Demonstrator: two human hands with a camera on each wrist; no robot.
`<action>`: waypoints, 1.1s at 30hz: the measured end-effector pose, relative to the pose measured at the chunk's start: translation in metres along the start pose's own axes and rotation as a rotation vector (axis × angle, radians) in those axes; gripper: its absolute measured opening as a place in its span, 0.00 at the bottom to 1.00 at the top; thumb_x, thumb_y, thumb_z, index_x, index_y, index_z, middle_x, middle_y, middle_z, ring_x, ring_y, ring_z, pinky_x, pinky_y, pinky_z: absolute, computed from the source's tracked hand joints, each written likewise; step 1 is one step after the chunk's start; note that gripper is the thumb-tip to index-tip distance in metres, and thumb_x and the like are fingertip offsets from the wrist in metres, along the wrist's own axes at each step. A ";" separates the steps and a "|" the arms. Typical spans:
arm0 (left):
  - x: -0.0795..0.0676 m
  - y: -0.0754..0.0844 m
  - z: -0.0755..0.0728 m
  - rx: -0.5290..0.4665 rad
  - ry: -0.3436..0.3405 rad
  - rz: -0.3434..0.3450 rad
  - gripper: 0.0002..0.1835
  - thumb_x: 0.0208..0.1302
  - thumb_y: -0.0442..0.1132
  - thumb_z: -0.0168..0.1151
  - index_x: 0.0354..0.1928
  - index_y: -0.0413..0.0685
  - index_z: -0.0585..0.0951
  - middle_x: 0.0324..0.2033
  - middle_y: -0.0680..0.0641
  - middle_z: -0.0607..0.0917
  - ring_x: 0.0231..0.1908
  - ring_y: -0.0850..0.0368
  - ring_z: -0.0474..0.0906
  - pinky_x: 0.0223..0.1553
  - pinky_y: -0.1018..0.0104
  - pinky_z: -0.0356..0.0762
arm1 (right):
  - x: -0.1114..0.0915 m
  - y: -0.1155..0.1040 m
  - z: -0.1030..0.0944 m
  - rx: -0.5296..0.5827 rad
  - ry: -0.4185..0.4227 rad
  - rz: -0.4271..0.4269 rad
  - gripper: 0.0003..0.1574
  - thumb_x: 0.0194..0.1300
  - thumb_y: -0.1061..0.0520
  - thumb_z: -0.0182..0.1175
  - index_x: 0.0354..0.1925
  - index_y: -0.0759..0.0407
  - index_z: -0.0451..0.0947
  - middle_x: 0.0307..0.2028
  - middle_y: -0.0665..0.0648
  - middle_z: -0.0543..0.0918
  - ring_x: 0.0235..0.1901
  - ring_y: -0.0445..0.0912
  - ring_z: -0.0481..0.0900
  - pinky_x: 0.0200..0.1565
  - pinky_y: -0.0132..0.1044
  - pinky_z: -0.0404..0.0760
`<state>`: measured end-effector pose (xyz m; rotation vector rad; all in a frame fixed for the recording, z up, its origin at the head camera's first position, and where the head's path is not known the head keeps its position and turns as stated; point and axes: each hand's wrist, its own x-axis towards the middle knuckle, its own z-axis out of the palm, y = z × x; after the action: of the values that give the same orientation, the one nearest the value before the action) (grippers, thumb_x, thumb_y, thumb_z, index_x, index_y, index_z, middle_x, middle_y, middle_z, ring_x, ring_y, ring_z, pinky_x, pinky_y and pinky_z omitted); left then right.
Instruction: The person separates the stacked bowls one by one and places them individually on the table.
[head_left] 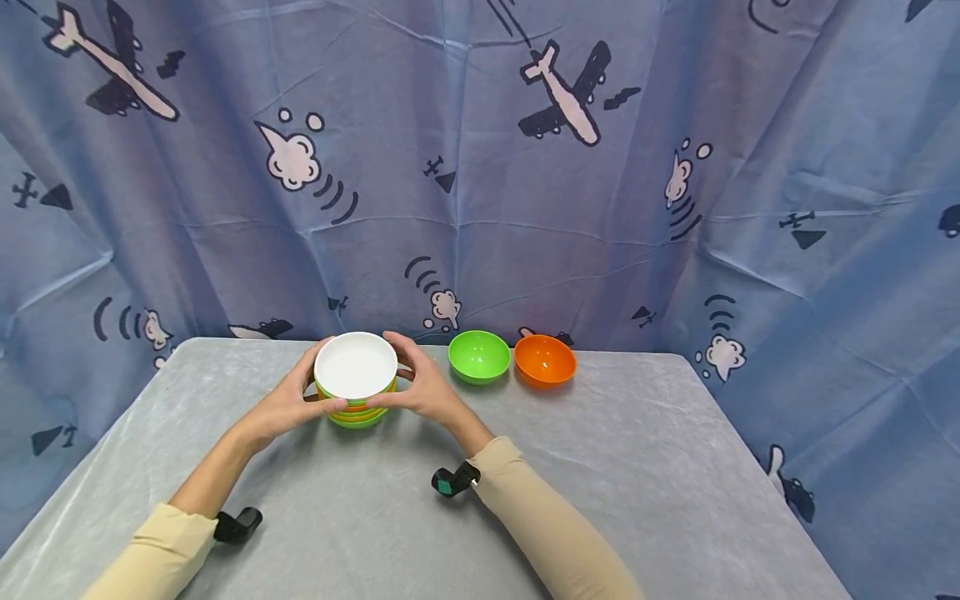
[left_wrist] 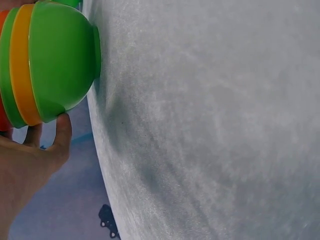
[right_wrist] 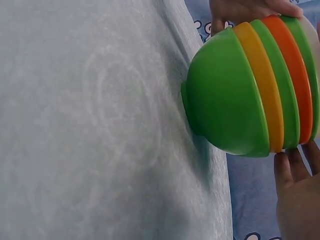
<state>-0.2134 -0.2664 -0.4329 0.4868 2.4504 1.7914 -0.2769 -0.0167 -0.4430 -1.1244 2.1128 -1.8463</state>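
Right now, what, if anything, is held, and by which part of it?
The bowl stack, by its sides, between the left grip and right grip.

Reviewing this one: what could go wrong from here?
The stack could tilt or separate if the left hand or right hand slackens, since they hold it from opposite sides. Swinging rightward, the right hand might nudge the separate green bowl, which could bump the orange bowl close beside it.
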 end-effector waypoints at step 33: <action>0.000 0.002 0.001 0.026 0.005 -0.009 0.53 0.65 0.39 0.72 0.82 0.54 0.46 0.77 0.40 0.50 0.75 0.37 0.44 0.65 0.32 0.59 | 0.005 -0.034 0.000 0.014 -0.018 -0.039 0.57 0.53 0.70 0.75 0.75 0.69 0.57 0.67 0.67 0.70 0.63 0.48 0.73 0.65 0.46 0.70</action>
<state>-0.2131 -0.2652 -0.4314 0.4736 2.4781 1.7614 -0.2654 -0.0195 -0.4111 -1.1822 2.0796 -1.8580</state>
